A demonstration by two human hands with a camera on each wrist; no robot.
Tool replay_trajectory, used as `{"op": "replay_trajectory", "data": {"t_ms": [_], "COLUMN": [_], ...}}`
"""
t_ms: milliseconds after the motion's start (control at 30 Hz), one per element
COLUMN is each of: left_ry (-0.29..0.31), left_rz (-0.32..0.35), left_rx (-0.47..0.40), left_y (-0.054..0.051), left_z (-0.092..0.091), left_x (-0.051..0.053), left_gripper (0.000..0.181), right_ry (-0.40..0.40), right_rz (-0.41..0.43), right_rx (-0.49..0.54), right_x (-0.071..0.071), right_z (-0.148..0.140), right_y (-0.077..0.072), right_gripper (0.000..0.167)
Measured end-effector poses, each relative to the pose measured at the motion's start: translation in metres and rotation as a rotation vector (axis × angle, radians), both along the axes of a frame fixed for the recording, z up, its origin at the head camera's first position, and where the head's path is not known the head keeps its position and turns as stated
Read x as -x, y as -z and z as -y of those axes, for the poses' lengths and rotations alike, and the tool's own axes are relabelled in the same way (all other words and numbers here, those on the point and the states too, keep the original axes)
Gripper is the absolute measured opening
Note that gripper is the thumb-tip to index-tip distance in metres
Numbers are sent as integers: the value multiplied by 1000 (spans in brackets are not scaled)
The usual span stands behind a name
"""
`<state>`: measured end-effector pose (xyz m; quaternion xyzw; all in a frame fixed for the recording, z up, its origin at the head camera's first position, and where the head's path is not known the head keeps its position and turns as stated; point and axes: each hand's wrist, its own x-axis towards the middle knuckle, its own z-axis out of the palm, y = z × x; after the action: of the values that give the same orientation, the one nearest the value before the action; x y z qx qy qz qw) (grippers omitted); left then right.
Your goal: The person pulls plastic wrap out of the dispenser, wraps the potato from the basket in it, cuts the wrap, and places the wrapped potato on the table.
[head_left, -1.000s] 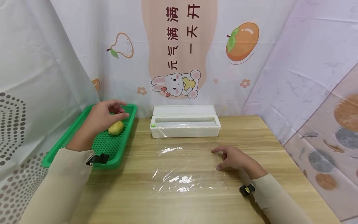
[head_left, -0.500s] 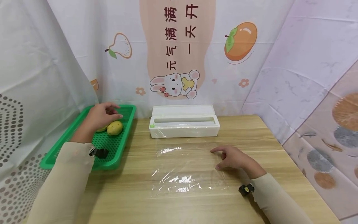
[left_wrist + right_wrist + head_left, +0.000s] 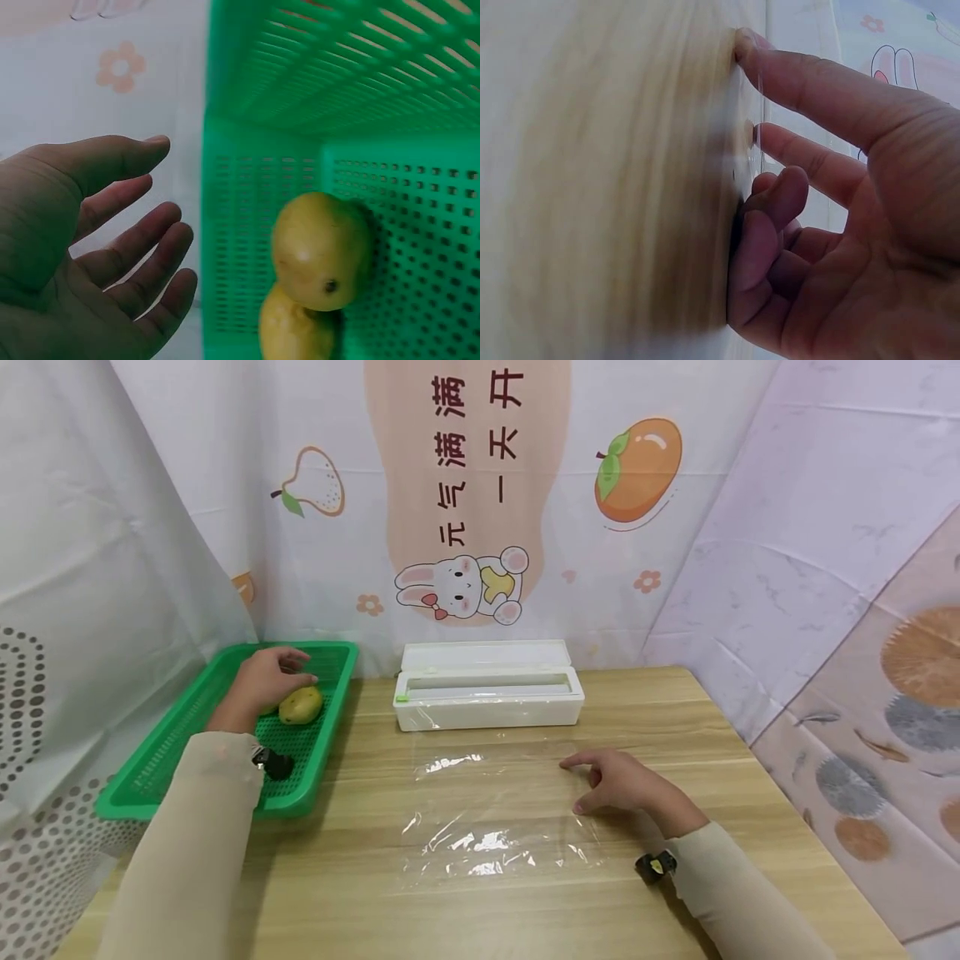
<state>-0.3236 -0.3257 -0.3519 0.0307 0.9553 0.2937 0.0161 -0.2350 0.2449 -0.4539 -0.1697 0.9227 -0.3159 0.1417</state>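
Clear film (image 3: 495, 810) looks laid out mid-frame, R hand (image 3: 618, 781) at its edge w/ thumb & index apart, while yellow fruit (image 3: 302, 705), prob. yet to be lifted, sits in basket (image 3: 333, 731), frame L, L hand (image 3: 266, 681) close, fingers parted.

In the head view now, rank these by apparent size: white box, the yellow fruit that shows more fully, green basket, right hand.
Largest to smallest:
1. green basket, partly covered by the left arm
2. white box, lid included
3. right hand
4. yellow fruit

Wood-grain table (image 3: 480, 918); white backdrop (image 3: 315, 577) behind, bearing rabbit print (image 3: 461, 585); dotted curtain (image 3: 75, 677) at left.
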Motion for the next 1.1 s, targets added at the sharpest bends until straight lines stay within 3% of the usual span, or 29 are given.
{"op": "replay_trajectory", "data": {"t_ms": [200,400,1100], "left_ry": [-45,-71,-25], "left_rz": [8,34,142], "left_rx": [-30,-30,6], "left_y": [16,25,41], "left_z": [11,18,30], "left_x": [7,8,16], "left_gripper": [68,69,72], "right_ry": [20,18,20], "right_rz": [18,11,4], "right_rx": [4,-7,-17], "right_x": [2,3,2], "right_z": [1,1,2], "right_y": [0,-1,0], "right_gripper": [70,69,70]}}
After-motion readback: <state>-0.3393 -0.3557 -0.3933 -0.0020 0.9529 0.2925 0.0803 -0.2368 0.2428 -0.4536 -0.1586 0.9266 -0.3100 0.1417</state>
